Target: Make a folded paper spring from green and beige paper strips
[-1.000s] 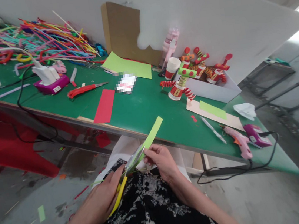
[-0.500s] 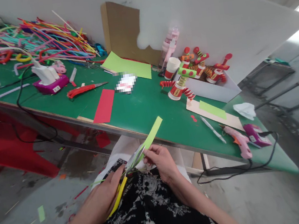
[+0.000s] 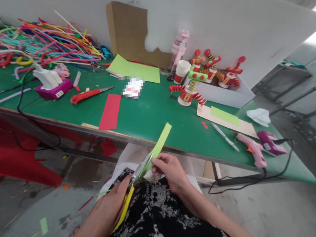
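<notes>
Over my lap, my left hand (image 3: 121, 193) is wrapped round a pair of scissors with yellow handles (image 3: 125, 206). The metal blades (image 3: 142, 169) point up and to the right, lying along a light green paper strip (image 3: 161, 138). My right hand (image 3: 168, 170) pinches that strip near the blade tips, between thumb and fingers. The strip's far end sticks out past the fingers over the table's front edge. A thin green offcut (image 3: 103, 192) trails beside my left hand. Part of the scissors' handles is hidden by my left hand.
On the green table (image 3: 148, 114) lie a red paper rectangle (image 3: 110, 111), a red-handled cutter (image 3: 90, 94), green sheets (image 3: 135, 69) and many pipe cleaners (image 3: 54, 39). Paper-cup figures (image 3: 186, 96) stand by a white box (image 3: 229, 98). A pink glue gun (image 3: 253, 148) and pen (image 3: 225, 137) lie at right.
The scissors' blades and handles have shifted very slightly at the strip. Both hands stay in nearly the same place, and the table things have not moved.
</notes>
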Tool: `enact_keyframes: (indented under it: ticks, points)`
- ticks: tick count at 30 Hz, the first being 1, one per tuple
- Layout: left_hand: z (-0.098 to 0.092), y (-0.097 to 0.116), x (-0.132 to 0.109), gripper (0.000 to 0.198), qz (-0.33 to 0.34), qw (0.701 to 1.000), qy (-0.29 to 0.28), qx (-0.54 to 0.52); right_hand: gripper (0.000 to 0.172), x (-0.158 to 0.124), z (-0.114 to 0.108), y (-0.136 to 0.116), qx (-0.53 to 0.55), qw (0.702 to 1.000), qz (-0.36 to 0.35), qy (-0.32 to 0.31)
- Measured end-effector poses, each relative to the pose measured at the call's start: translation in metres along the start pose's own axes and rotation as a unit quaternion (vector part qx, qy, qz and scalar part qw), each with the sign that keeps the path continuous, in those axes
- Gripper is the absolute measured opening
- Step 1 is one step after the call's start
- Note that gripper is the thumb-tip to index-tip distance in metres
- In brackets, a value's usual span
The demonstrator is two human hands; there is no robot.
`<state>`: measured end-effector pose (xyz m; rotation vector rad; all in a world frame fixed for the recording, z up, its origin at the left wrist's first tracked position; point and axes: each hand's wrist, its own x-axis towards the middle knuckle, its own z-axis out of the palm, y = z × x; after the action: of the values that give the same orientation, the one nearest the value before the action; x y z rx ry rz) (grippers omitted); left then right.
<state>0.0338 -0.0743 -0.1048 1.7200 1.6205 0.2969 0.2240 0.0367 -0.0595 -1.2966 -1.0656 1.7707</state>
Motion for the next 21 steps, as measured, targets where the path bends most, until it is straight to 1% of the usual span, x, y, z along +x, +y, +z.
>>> enact_keyframes:
  ticks: [5,9,12,15,21]
  points:
    - [-0.008,0.008,-0.001,0.070,-0.006,1.000,-0.025,0.000,0.026,0.000,-0.001,0.000,-0.001,1.000,-0.002,-0.002]
    - [-0.013,0.013,-0.002,0.070,-0.025,0.999,-0.036,-0.003,0.024,0.001,-0.004,-0.002,0.004,1.000,0.014,-0.014]
    - [-0.014,0.015,-0.005,0.066,-0.029,0.999,-0.013,-0.010,0.025,0.003,-0.006,-0.002,0.011,1.000,0.019,-0.012]
    - [-0.012,0.014,-0.008,0.063,-0.011,1.000,0.007,-0.023,0.025,0.006,-0.007,0.000,0.004,1.000,0.011,0.006]
    - [-0.003,-0.001,-0.006,0.061,0.038,0.998,0.021,-0.046,0.027,0.005,-0.006,0.002,-0.006,1.000,0.006,-0.004]
